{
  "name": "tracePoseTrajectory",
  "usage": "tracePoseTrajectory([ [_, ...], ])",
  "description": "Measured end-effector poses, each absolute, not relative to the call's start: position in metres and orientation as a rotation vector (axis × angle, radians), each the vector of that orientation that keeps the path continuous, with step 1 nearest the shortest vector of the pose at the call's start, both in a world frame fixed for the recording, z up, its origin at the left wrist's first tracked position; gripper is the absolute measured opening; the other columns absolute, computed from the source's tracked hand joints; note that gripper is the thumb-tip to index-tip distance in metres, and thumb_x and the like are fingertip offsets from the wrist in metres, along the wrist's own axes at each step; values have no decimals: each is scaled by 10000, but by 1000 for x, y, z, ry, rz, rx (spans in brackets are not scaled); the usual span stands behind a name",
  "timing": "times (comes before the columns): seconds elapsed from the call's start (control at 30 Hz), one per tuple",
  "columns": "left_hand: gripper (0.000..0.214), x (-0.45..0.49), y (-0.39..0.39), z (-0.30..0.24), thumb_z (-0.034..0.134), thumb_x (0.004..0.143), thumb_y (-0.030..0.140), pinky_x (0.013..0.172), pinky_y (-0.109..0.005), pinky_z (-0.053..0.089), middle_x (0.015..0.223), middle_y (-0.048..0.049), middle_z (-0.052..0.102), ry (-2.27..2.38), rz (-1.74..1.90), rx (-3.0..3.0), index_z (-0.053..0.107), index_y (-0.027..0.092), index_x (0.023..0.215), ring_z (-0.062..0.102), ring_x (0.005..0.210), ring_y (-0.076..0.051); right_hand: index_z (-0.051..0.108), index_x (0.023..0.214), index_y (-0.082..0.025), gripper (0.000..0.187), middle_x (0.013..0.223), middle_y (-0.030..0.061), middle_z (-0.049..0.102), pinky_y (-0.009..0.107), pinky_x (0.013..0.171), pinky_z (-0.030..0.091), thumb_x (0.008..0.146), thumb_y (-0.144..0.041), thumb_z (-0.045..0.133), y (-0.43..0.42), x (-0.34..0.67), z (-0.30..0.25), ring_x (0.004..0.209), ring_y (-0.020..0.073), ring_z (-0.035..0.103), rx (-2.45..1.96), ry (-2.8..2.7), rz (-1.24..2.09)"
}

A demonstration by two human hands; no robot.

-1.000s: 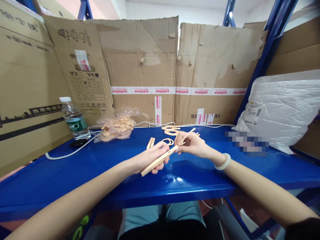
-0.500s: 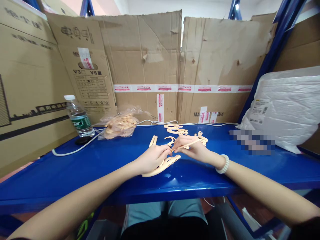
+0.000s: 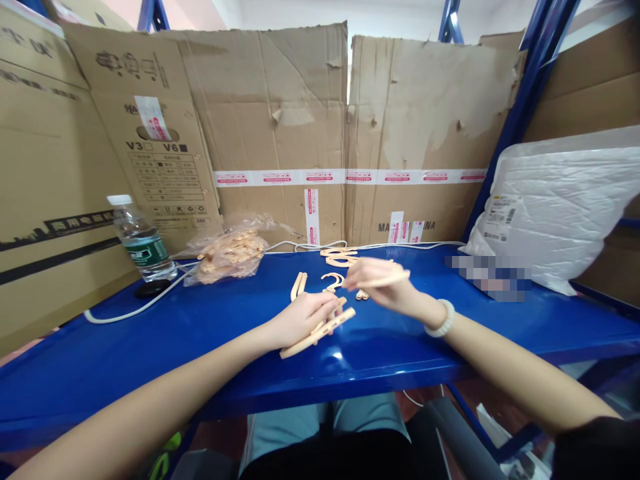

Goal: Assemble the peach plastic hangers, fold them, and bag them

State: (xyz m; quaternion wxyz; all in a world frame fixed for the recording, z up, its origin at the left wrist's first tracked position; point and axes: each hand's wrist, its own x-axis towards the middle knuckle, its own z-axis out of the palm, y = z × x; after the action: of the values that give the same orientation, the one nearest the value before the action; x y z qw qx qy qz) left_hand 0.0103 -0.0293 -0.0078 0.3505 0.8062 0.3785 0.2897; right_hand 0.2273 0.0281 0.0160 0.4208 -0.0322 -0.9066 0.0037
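My left hand [image 3: 303, 318] is closed around a cream plastic hanger arm [image 3: 340, 322], a slotted bar that sticks out past the fingers low over the table. To the right, my right hand [image 3: 376, 275] is blurred and raised slightly, its fingers closed on a slim cream stick [image 3: 393, 278] that lies across them. Between and behind the hands lie cream hanger hooks [image 3: 334, 277]. A pair of short cream bars [image 3: 299, 285] rests just beyond my left hand. More cream hanger parts [image 3: 345, 259] lie further back, partly hidden by my right hand.
A clear plastic bag of cream parts [image 3: 233, 253] and a water bottle [image 3: 145, 247] stand at the back left of the blue table [image 3: 200, 353]. White cable [image 3: 125, 317] runs along the back. Cardboard sheets [image 3: 270, 133] wall the rear. A white wrapped package [image 3: 555, 207] is right.
My right hand has drawn away from my left, up and slightly back, with the stick still in it. My left hand keeps hold of the hanger arm. The view has shifted slightly right.
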Motion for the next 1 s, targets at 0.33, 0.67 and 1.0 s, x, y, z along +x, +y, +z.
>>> tracePoseTrajectory([
  [0.33,312,11,-23,-2,604,851,406,543,-242,501,943,-166,723,781,900,1229,609,124,982,654,685,-185,534,1145,-96,320,750,36,632,188,440,411,825,-114,538,94,284,41,515,97,544,-1758,-2387,554],
  [0.67,308,6,-18,-3,589,872,395,542,-238,548,914,-120,692,783,955,1138,648,117,991,697,811,-243,673,884,-73,209,546,14,510,247,442,377,816,-212,532,99,286,33,423,110,445,-1990,-2492,511],
  [1.0,259,8,-20,-3,632,844,343,574,-242,543,911,-125,699,738,938,1102,667,112,955,704,841,-256,652,1163,-157,419,1055,117,677,298,830,465,762,-265,602,95,283,27,979,260,628,-1567,-2749,161],
])
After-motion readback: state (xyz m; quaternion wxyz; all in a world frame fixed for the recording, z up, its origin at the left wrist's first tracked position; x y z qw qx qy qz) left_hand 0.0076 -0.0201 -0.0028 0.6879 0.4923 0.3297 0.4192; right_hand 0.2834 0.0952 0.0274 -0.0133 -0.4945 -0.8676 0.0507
